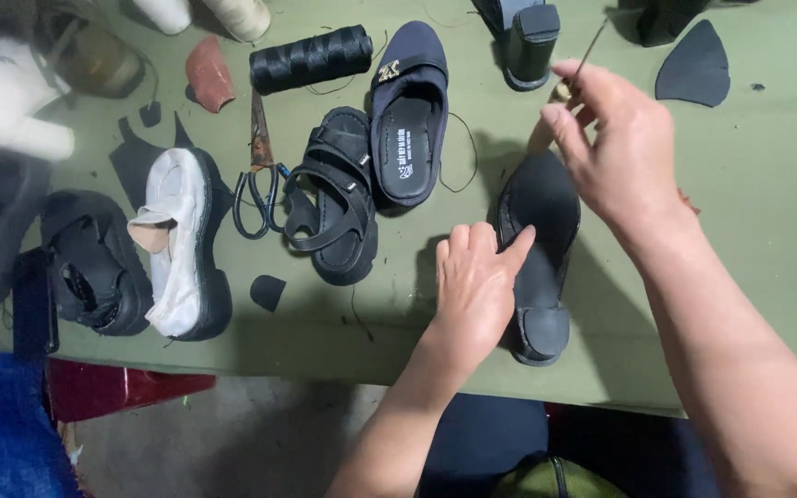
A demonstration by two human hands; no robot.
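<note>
Left hand (477,286) flat, fingers spread, pressing black heeled rubber sole (539,254); right hand (615,152) just above sole, pinching thin metal awl (588,51).

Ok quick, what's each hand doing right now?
Left hand: open, pressing flat on the black shoe.
Right hand: pinched shut on a thin tool.

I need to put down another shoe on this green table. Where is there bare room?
The widest bare stretch lies on the table right of the black sole, below the dark leather cutout. A smaller strip runs along the near edge below the strappy sandal. The left side is crowded: scissors, white shoe, scraps and thread spool.
</note>
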